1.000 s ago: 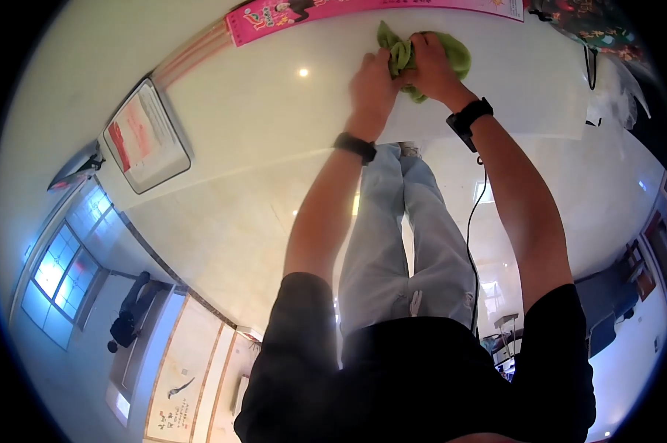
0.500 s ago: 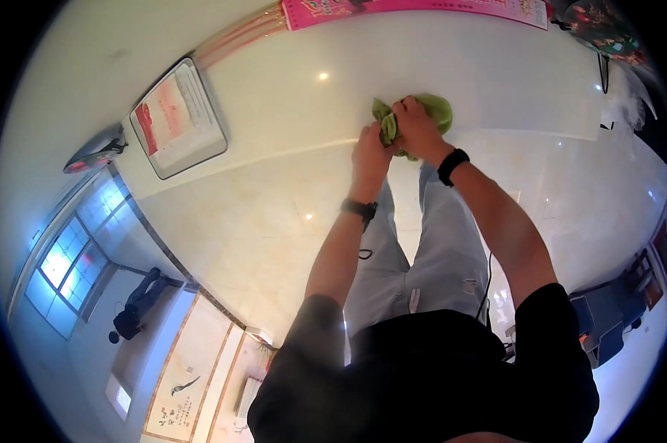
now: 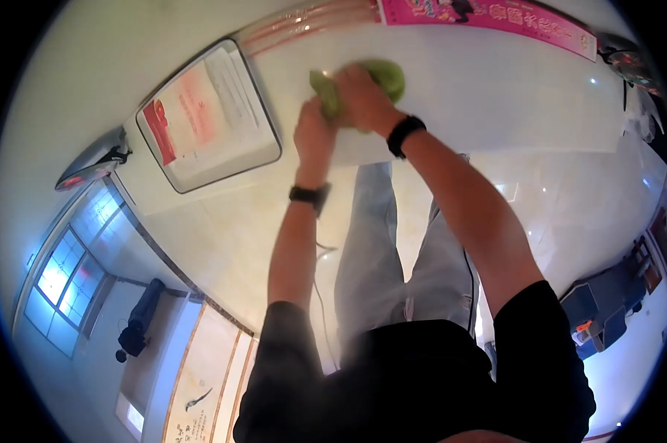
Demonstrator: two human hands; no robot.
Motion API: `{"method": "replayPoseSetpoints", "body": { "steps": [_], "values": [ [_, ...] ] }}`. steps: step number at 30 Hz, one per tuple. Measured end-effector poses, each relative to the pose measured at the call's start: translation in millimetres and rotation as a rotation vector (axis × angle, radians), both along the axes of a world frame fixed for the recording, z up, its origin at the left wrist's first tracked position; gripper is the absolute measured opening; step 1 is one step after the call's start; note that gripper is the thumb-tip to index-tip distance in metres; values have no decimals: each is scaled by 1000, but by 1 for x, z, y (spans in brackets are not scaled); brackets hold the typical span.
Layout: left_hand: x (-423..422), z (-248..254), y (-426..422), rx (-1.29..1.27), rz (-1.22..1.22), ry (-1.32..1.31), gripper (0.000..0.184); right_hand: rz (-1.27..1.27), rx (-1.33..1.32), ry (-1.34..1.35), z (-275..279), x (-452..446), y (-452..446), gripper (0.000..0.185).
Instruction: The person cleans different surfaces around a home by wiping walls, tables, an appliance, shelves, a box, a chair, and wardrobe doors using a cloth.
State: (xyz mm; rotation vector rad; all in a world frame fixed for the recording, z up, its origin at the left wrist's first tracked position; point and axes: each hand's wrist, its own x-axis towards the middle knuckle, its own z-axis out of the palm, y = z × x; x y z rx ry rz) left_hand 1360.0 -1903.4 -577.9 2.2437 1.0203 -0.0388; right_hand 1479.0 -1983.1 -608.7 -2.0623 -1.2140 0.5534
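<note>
A bunched green cloth is held between both hands over the pale, glossy table top. My left hand grips the cloth's near left side, its fingers closed and slightly blurred. Wrapped over the cloth from the right is my right hand, also closed. Each wrist wears a black band. Whether the cloth touches the table top or hangs just above it, I cannot tell.
Left of the hands lies a dark-rimmed clear tray with papers. A pink printed box and reddish clear packaging line the far side. Plastic bags sit at the far right. Another person is at the lower left, in the distance.
Both hands and the cloth have moved left and farther from my body, closer to the tray. The view has shifted too, and the cloth stays in both hands.
</note>
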Motion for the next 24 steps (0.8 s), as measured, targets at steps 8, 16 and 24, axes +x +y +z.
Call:
{"method": "replayPoseSetpoints", "body": {
  "steps": [8,16,24],
  "values": [
    [48,-2,11,84,-136,-50,37,-49,-27,-81,1,42,-4,47],
    [62,-6,-88,-33,-259,-85,33,-161,-185,-59,9,46,-121,62],
    [-39,18,-194,-251,-722,178,15,-180,-506,708,34,-84,-268,34]
  ]
}}
